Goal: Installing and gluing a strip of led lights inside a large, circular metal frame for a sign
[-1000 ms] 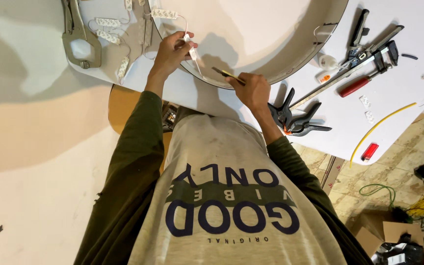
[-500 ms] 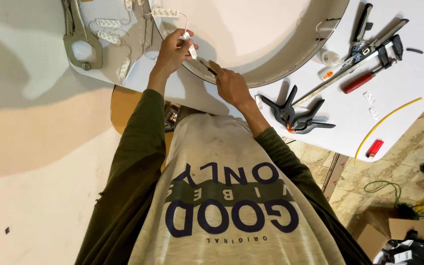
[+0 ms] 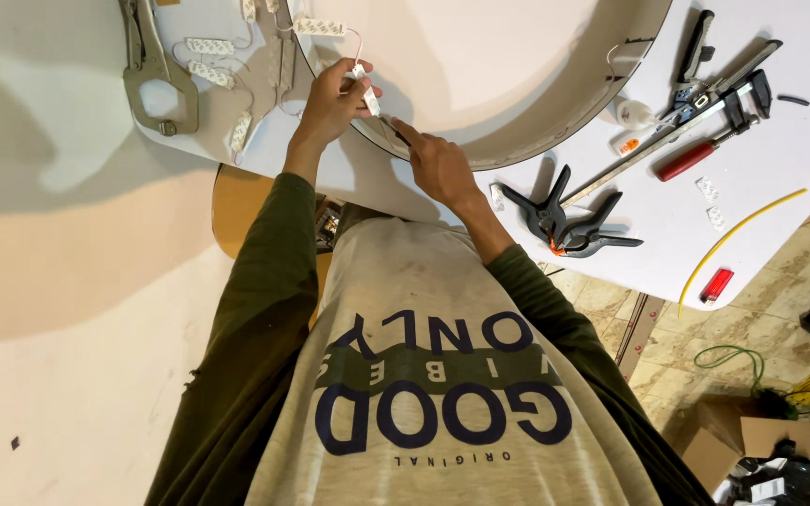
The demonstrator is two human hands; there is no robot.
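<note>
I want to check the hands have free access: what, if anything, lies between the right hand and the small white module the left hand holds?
Nothing visible: the right hand sits beside the white module in the left hand, over the round frame's rim.

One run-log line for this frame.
left hand: holds small white module | right hand: on round frame rim | black spring clamps: idle, white board

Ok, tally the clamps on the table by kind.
Spring clamps: 2
Bar clamps: 2
Locking clamp: 1
Total: 5
</note>
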